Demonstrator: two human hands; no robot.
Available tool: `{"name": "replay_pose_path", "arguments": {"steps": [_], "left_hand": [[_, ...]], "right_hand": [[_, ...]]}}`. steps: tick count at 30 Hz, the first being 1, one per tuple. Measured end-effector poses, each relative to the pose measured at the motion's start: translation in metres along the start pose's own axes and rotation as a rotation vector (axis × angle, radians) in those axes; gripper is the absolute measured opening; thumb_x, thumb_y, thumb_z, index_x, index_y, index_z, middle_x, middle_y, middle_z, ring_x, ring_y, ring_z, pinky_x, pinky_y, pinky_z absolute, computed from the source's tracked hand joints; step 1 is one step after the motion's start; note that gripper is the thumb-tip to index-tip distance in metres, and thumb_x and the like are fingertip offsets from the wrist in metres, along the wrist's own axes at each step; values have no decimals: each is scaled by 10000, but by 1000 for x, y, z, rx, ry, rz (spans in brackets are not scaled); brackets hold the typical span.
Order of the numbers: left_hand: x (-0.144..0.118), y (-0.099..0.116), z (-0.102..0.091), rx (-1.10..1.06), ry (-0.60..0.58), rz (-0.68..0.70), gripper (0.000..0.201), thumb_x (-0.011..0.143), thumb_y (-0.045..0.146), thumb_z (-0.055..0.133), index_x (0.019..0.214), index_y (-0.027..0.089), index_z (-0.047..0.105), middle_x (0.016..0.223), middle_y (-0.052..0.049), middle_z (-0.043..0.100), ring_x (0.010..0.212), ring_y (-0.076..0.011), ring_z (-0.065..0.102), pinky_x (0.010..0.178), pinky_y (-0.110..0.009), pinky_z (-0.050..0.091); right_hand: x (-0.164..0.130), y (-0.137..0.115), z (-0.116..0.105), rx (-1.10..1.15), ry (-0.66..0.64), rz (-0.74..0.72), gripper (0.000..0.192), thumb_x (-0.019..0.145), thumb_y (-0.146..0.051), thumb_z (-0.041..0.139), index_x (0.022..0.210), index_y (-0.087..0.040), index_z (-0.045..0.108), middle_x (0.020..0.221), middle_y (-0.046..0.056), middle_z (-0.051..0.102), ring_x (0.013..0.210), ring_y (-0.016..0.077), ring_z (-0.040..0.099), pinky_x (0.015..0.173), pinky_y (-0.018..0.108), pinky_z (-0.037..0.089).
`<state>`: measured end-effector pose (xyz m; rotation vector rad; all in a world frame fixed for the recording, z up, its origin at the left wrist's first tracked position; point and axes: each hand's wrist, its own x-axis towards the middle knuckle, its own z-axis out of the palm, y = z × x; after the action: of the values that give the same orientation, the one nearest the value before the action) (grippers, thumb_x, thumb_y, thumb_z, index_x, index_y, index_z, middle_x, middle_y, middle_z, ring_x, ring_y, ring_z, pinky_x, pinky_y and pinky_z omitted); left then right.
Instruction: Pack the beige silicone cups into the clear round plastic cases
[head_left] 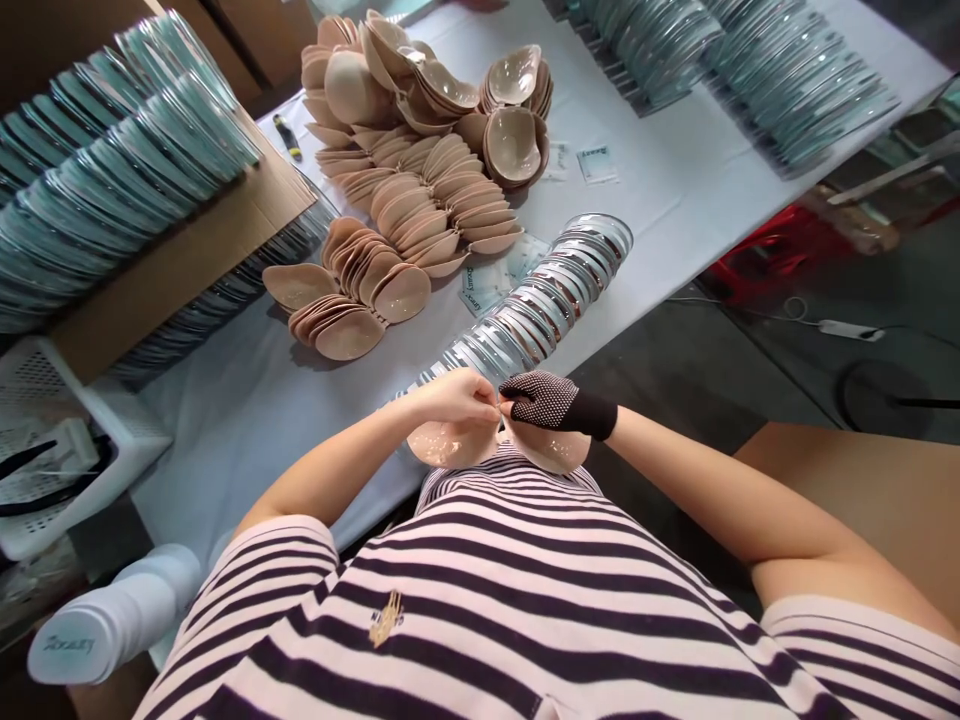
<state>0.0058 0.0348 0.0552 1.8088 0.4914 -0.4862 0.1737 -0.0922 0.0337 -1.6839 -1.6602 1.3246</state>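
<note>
My bare left hand (466, 396) and my right hand (541, 398), in a black glove with white dots, meet close in front of my striped shirt. Both pinch the middle of a beige stick-on bra (454, 443), where its two cups join. The cups hang below my fingers, glossy side up. My fingertips cover the small joining piece. Just beyond my hands, a long row of clear round plastic cases (536, 305) lies on its side along the table edge.
Stacked beige bra cups (420, 205) fill the table's middle. Case rows stand on a cardboard box (187, 260) at left and at the back right (795, 80). A yellow-black cutter (287, 137), printed cards (598, 165) and a white basket (112, 425) are also around.
</note>
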Motion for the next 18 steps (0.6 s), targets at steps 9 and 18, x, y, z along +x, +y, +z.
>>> {"name": "replay_pose_path", "arguments": {"steps": [9,18], "left_hand": [[-2,-1,1,72,96,-17,203,735,358,637,698,181,729,633,12,632,646,-136,550,567,-250,364],[2,-11,17,-295,66,-80,177,749,304,607,744,155,702,664,8,632,614,-116,552,577,-227,406]], "right_hand": [[2,5,10,58,69,-5,209,837,-321,546,729,-162,628,622,-16,562,590,110,449,585,241,361],[6,9,21,154,369,-21,196,840,-320,515,809,-174,641,794,43,688,732,168,601,723,285,474]]}}
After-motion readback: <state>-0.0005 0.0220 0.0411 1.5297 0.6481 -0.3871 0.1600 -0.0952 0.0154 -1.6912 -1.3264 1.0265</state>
